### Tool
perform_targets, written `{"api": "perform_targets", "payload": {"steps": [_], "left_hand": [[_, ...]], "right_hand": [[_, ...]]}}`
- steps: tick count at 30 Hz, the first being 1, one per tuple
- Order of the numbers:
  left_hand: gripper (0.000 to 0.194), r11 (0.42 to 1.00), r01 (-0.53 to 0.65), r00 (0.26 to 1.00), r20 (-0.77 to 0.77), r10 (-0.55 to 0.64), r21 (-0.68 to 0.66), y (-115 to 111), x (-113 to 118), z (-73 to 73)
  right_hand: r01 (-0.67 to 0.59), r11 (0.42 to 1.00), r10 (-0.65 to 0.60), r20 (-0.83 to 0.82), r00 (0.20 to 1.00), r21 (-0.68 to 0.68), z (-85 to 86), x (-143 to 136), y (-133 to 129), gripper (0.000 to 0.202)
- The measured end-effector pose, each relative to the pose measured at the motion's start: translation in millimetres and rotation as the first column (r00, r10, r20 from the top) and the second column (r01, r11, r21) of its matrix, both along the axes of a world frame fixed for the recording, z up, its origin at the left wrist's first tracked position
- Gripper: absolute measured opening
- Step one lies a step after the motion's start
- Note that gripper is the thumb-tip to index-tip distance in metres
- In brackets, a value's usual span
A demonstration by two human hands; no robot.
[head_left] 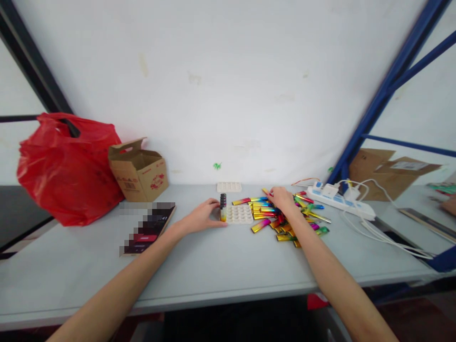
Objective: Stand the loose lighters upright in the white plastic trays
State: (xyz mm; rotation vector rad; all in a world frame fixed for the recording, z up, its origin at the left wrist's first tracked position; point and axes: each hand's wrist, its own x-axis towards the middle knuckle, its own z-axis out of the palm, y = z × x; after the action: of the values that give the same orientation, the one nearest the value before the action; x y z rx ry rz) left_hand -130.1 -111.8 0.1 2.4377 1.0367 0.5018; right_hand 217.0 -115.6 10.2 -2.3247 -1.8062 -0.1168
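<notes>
A white tray with rows of small compartments lies flat on the table. Along its left end stands a row of upright lighters with dark tops and shiny yellow bodies. My left hand curves around that end, thumb at the front corner and fingers at the back, gripping the tray. To the right is a loose heap of lighters in shiny gold, red, blue, green and pink. Over the back of this heap, my right hand has its fingers closed on a lighter, whose yellowish end sticks out; the rest is hidden.
A second white tray rests against the wall. On the left are a red plastic bag, an open cardboard box and a partly pixelated phone. A power strip with white cables stands right, near a blue frame post.
</notes>
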Motion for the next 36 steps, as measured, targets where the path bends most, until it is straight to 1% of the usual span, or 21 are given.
{"api": "perform_targets", "payload": {"steps": [2, 6, 8, 9, 10, 11, 13, 16, 18, 19, 20, 21, 22, 23, 24, 27, 29, 31, 33, 35, 36], "left_hand": [[0.077, 0.997, 0.041, 0.999, 0.022, -0.040, -0.064, 1.1, -6.4, 3.8], [0.096, 0.972, 0.120, 0.992, 0.070, -0.108, -0.203, -0.5, -15.1, 8.2], [0.099, 0.973, 0.117, 0.993, 0.057, -0.108, -0.200, -2.0, -15.3, 8.8], [0.098, 0.979, 0.105, 0.994, 0.040, -0.100, -0.175, -2.5, -14.5, 8.7], [0.095, 0.986, 0.092, 0.996, 0.023, -0.090, -0.141, -2.8, -13.3, 8.4], [0.092, 0.991, 0.083, 0.997, 0.005, -0.083, -0.104, -2.9, -12.0, 8.0], [0.086, 0.996, 0.077, 0.997, -0.019, -0.077, -0.040, -2.7, -9.7, 7.0], [0.084, 0.997, 0.073, 0.997, -0.032, -0.073, 0.005, -2.8, -7.7, 6.0], [0.082, 0.997, 0.067, 0.997, -0.036, -0.066, 0.024, -3.8, -7.0, 6.0], [0.081, 0.998, 0.062, 0.997, -0.037, -0.061, 0.032, -4.4, -6.7, 6.1], [0.081, 0.997, 0.059, 0.998, -0.040, -0.057, 0.039, -5.1, -6.4, 6.2], [0.080, 0.997, 0.059, 0.997, -0.045, -0.057, 0.045, -5.7, -6.1, 6.2], [0.080, 0.997, 0.061, 0.997, -0.049, -0.059, 0.051, -6.1, -5.8, 6.0], [0.079, 0.996, 0.066, 0.997, -0.052, -0.063, 0.057, -6.4, -5.6, 5.6], [0.079, 0.995, 0.070, 0.996, -0.051, -0.067, 0.064, -6.6, -5.4, 5.0], [0.077, 0.993, 0.078, 0.996, -0.040, -0.075, 0.085, -6.4, -5.0, 2.8], [0.075, 0.992, 0.085, 0.996, -0.046, -0.081, 0.096, -6.1, -4.6, 1.6], [0.073, 0.990, 0.094, 0.995, -0.053, -0.088, 0.105, -5.8, -4.1, 0.8], [0.073, 0.989, 0.095, 0.994, -0.055, -0.089, 0.110, -5.6, -3.6, 0.4], [0.075, 0.989, 0.093, 0.994, -0.060, -0.087, 0.113, -5.7, -3.2, 0.3], [0.077, 0.989, 0.090, 0.995, -0.063, -0.083, 0.115, -5.7, -2.9, 0.3]], "right_hand": [[-0.012, 1.000, 0.012, -0.032, 0.999, 0.016, -2.1, 0.6, 1.7, 0.029], [-0.095, 0.988, 0.106, -0.092, 0.990, 0.121, -0.3, 5.3, 6.2, 0.024], [-0.132, 0.968, 0.165, -0.145, 0.976, 0.212, 2.6, 7.1, 8.6, 0.026], [-0.141, 0.950, 0.202, -0.203, 0.958, 0.280, 3.9, 7.4, 9.6, 0.028], [-0.141, 0.924, 0.250, -0.284, 0.926, 0.356, 4.9, 6.9, 10.3, 0.030], [-0.130, 0.893, 0.310, -0.380, 0.871, 0.431, 5.5, 5.7, 10.8, 0.032], [-0.082, 0.833, 0.441, -0.567, 0.696, 0.547, 6.2, 0.2, 10.8, 0.035], [0.032, 0.771, 0.592, -0.734, 0.333, 0.636, 8.7, -16.1, 6.3, 0.041], [0.094, 0.769, 0.626, -0.774, 0.093, 0.633, 12.4, -30.7, -0.5, 0.047], [0.098, 0.777, 0.626, -0.780, -0.014, 0.622, 14.5, -38.2, -4.8, 0.048], [0.084, 0.788, 0.615, -0.782, -0.101, 0.610, 16.3, -45.4, -9.3, 0.048], [0.055, 0.799, 0.598, -0.784, -0.165, 0.598, 17.6, -52.1, -13.6, 0.048], [0.023, 0.809, 0.578, -0.790, -0.203, 0.587, 18.1, -58.2, -17.3, 0.047], [-0.008, 0.818, 0.560, -0.801, -0.213, 0.575, 17.6, -63.5, -20.2, 0.047], [-0.031, 0.827, 0.545, -0.814, -0.201, 0.561, 16.2, -68.2, -22.1, 0.048], [-0.082, 0.846, 0.516, -0.847, -0.126, 0.527, 8.2, -79.4, -23.1, 0.049], [-0.141, 0.849, 0.499, -0.861, -0.104, 0.509, 3.6, -85.8, -23.0, 0.043], [-0.193, 0.846, 0.480, -0.868, -0.131, 0.497, 2.0, -91.8, -24.9, 0.042], [-0.227, 0.844, 0.455, -0.873, -0.178, 0.486, 3.7, -97.5, -29.5, 0.047], [-0.269, 0.854, 0.399, -0.893, -0.210, 0.445, 6.9, -102.6, -35.8, 0.052], [-0.296, 0.860, 0.366, -0.907, -0.209, 0.415, 8.5, -104.9, -39.0, 0.052]]}}
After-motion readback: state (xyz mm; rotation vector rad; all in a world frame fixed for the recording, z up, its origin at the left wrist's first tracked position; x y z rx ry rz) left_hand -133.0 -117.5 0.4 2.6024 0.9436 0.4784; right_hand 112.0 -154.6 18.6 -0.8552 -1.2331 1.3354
